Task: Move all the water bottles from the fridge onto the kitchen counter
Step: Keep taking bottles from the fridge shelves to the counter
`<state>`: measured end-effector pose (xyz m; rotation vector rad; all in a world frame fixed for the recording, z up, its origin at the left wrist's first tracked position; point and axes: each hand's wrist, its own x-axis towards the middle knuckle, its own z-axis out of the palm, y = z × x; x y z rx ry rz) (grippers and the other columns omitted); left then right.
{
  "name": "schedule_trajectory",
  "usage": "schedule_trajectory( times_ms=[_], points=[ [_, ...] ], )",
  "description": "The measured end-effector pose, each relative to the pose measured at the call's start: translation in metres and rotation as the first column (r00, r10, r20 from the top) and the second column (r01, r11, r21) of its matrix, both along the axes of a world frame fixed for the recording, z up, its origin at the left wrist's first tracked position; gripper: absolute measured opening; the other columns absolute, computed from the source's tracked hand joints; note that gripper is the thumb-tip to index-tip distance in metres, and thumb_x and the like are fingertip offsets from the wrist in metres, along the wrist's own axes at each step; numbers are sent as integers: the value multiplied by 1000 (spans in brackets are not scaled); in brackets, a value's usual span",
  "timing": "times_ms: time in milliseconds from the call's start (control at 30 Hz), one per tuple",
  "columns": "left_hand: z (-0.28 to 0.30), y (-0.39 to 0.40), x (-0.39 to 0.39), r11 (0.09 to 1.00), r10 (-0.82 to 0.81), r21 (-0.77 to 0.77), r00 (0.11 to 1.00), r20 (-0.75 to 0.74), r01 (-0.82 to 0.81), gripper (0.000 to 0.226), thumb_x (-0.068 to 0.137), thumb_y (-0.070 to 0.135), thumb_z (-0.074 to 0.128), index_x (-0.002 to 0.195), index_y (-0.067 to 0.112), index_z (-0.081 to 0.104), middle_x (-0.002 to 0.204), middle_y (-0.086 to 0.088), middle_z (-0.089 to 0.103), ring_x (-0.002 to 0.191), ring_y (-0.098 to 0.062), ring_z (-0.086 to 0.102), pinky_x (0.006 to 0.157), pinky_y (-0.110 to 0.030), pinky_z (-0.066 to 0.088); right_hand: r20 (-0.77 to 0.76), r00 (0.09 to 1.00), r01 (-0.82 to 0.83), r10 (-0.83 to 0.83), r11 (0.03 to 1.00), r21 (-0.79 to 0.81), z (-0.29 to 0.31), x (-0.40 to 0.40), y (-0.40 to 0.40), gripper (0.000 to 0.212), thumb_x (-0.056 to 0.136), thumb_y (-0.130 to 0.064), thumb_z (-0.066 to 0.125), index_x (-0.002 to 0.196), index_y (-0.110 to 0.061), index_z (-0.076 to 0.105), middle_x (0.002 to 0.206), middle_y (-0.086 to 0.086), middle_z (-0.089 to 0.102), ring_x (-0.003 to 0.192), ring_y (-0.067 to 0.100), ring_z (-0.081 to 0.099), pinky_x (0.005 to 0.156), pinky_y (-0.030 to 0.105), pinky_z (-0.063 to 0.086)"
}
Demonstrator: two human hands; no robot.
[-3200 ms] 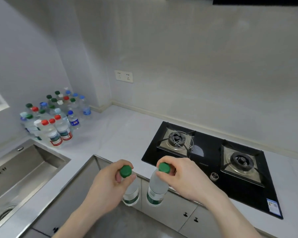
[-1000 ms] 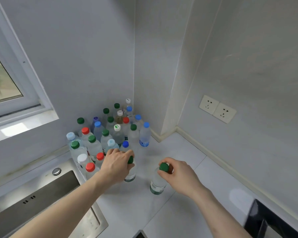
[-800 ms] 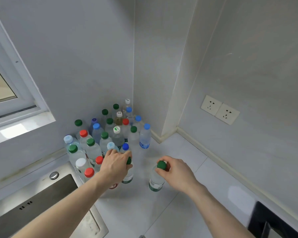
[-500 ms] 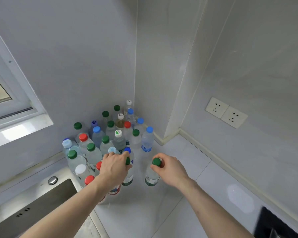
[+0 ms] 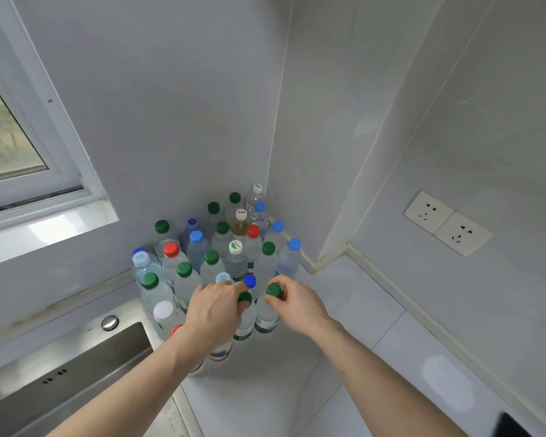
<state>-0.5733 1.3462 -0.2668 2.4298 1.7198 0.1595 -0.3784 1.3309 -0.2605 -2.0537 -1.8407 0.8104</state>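
Two clear, green-capped water bottles stand side by side on the white counter (image 5: 344,313). My left hand (image 5: 213,313) grips the neck of the left bottle (image 5: 246,323) just under its cap. My right hand (image 5: 297,302) pinches the cap of the right bottle (image 5: 267,320). Both bottles stand at the front edge of a cluster of several bottles (image 5: 221,247) with green, blue, red and white caps, packed into the counter's corner. My left forearm hides part of the cluster's front row.
A steel sink (image 5: 76,373) lies to the left of the bottles. A window (image 5: 10,146) is set in the left wall. A double wall socket (image 5: 448,222) sits on the right wall. A black hob corner (image 5: 514,425) shows at bottom right.
Both hands carried the two green-capped bottles from near the hob to the corner. In the last second the right bottle slid left until it stands against the left one and the cluster.
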Motion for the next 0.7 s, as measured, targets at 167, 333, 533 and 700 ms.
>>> schedule_trajectory(
  times_ms=[167, 333, 533, 700],
  points=[
    [-6, -6, -2, 998, 59, -41, 990, 126, -54, 24, 104, 44, 50, 125, 38, 59, 106, 11, 70, 89, -19, 67, 73, -33, 54, -36, 999, 27, -26, 999, 38, -11, -4, 2, 17, 102, -46, 60, 113, -33, 58, 94, -6, 68, 86, 22, 64, 75, 37, 55],
    [-6, -14, 1, 983, 166, -121, 949, 267, -138, 28, 104, 36, 53, 131, 38, 57, 112, 6, 70, 91, -20, 68, 68, -36, 57, -97, 990, 108, -99, 990, 91, -24, -10, -10, 19, 103, -45, 59, 118, -33, 58, 101, -4, 67, 91, 21, 62, 80, 38, 56],
    [-9, -20, 2, 979, 192, -132, 922, 335, -155, 24, 105, 33, 52, 128, 35, 57, 114, 7, 69, 90, -17, 68, 65, -34, 58, -143, 976, 172, -162, 983, 58, -26, -18, -16, 34, 104, -45, 57, 136, -34, 56, 123, -2, 67, 110, 22, 63, 95, 40, 56],
    [-14, -30, -4, 993, 118, -49, 952, 283, -109, 36, 105, 35, 50, 140, 37, 53, 113, 6, 64, 89, -20, 65, 70, -37, 57, -150, 968, 198, -200, 980, -27, -21, -19, -22, 58, 107, -41, 53, 161, -35, 32, 145, -2, 57, 130, 20, 57, 108, 37, 50]
  ],
)
